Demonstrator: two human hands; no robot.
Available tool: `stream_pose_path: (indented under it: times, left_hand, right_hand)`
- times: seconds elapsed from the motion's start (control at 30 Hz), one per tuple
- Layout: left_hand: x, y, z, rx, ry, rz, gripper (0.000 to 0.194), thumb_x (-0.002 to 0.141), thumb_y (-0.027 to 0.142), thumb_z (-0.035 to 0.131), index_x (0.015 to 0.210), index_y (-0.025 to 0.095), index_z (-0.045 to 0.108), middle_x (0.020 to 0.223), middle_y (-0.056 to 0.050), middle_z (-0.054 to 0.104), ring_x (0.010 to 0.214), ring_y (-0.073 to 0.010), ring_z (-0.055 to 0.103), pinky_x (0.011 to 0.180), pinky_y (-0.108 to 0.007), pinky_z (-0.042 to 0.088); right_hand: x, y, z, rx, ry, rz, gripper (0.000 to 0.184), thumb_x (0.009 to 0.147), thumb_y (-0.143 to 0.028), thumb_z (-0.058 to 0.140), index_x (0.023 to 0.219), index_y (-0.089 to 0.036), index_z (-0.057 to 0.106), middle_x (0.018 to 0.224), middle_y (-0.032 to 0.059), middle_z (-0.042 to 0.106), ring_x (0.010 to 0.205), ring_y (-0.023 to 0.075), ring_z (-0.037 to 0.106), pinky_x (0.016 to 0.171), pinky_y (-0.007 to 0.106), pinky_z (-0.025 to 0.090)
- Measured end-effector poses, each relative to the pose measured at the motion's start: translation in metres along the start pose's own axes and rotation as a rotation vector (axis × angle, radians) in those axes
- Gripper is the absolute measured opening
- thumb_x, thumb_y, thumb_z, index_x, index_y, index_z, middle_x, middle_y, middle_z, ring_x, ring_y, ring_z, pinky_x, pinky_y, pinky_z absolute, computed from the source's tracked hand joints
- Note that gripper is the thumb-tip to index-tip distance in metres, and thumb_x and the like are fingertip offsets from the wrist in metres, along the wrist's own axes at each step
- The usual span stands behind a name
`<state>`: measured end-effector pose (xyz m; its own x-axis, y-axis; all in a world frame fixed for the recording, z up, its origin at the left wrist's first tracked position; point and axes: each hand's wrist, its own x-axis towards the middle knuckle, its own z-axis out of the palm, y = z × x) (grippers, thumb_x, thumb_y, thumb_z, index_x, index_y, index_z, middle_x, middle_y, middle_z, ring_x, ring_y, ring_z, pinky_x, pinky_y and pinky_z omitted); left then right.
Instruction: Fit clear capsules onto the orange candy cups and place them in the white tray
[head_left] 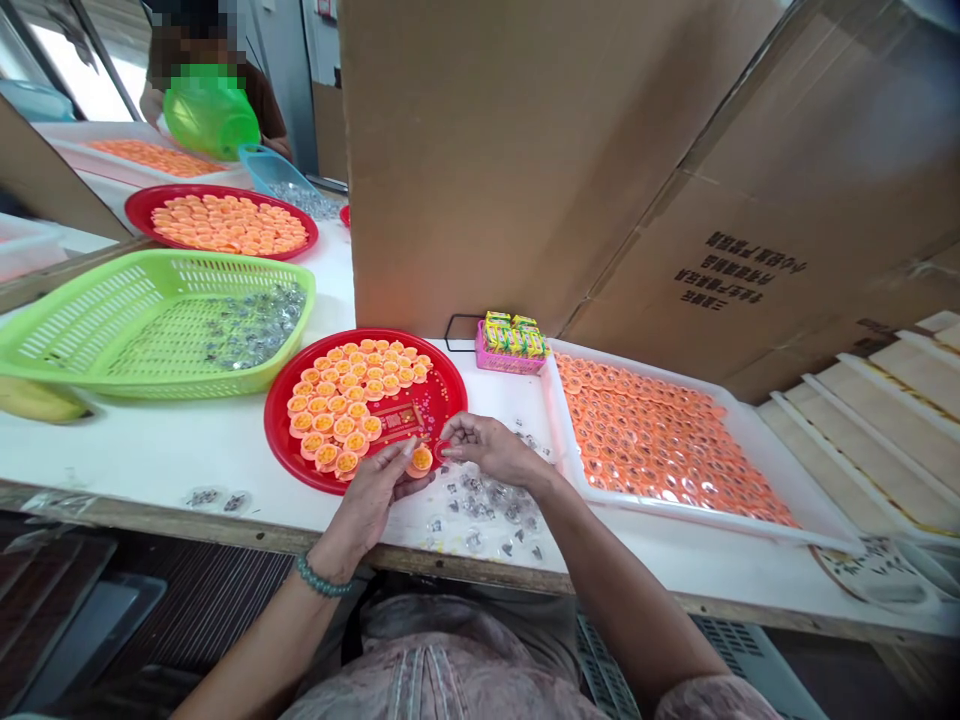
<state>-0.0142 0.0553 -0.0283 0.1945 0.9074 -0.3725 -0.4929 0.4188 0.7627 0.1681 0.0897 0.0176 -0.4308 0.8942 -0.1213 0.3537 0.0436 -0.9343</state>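
Note:
My left hand (384,490) grips a small round orange piece (421,460) with a yellow-orange centre between thumb and fingers, over the front right edge of a red round tray (289,460). Close beside it, the fingers of my right hand (487,448) are pinched together. A small round thing, maybe clear, shows at those fingertips, but I cannot make it out. Several like orange pieces (330,410) lie on the tray's left and back, around a printed patch. Below my right hand, small clear discs with dark marks (487,500) are scattered on the white table (225,440).
Right stands a white tray (825,535) of orange pieces under clear covers (660,440). A pink basket (510,362) holds yellow-green packets. Left are a green basket (97,375) with clear discs and a banana (41,400). A cardboard wall (525,180) rises behind; a person (266,110) works beyond.

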Motion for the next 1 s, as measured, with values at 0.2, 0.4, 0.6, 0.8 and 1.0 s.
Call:
stream_pose_path:
  times: [0.2, 0.4, 0.6, 0.8, 1.0]
  left_hand:
    - [-0.001, -0.001, 0.002, 0.028, -0.063, -0.002, 0.037, 0.072, 0.043, 0.071, 0.095, 0.013, 0.07, 0.095, -0.011, 0.07, 0.086, -0.021, 0.065, 0.079, -0.03, 0.055]
    - [0.0, -0.004, 0.007, 0.047, -0.073, -0.009, 0.041, 0.063, 0.033, 0.08, 0.098, 0.015, 0.07, 0.102, -0.01, 0.069, 0.086, -0.0198, 0.065, 0.083, -0.03, 0.053]
    - [-0.002, -0.004, 0.011, -0.001, -0.041, -0.002, 0.039, 0.061, 0.031, 0.081, 0.095, 0.014, 0.069, 0.096, -0.008, 0.07, 0.086, -0.0198, 0.065, 0.086, -0.032, 0.051]
    - [-0.001, -0.002, 0.013, -0.008, -0.014, 0.038, 0.038, 0.062, 0.032, 0.079, 0.094, 0.016, 0.069, 0.095, -0.007, 0.069, 0.089, -0.0192, 0.062, 0.085, -0.033, 0.05]
    - [-0.005, -0.001, 0.015, -0.017, -0.004, 0.037, 0.039, 0.062, 0.031, 0.079, 0.096, 0.015, 0.067, 0.095, -0.007, 0.069, 0.084, -0.0165, 0.061, 0.082, -0.03, 0.049]
  right_hand:
    - [0.013, -0.01, -0.009, -0.063, -0.201, -0.014, 0.01, 0.075, -0.023, 0.063, 0.081, -0.015, 0.063, 0.071, -0.0017, 0.06, 0.065, 0.0108, 0.052, 0.062, 0.023, 0.042]
    - [0.026, -0.014, -0.007, -0.249, -0.245, -0.102, 0.016, 0.074, -0.006, 0.057, 0.083, -0.015, 0.068, 0.078, -0.0008, 0.062, 0.075, 0.0114, 0.056, 0.069, 0.022, 0.043]
    - [0.009, -0.015, 0.005, -0.196, -0.025, -0.086, 0.028, 0.078, -0.007, 0.055, 0.104, -0.015, 0.062, 0.087, 0.0021, 0.064, 0.077, 0.0118, 0.058, 0.071, 0.024, 0.047]
    - [-0.022, 0.0, 0.03, -0.326, 0.344, -0.162, 0.032, 0.074, -0.024, 0.069, 0.105, -0.018, 0.061, 0.097, 0.0044, 0.063, 0.082, 0.0143, 0.059, 0.075, 0.027, 0.048]
    - [-0.025, 0.009, 0.045, -0.367, 0.441, -0.228, 0.035, 0.073, -0.023, 0.071, 0.107, -0.021, 0.062, 0.098, 0.0042, 0.063, 0.082, 0.0146, 0.06, 0.076, 0.027, 0.049]
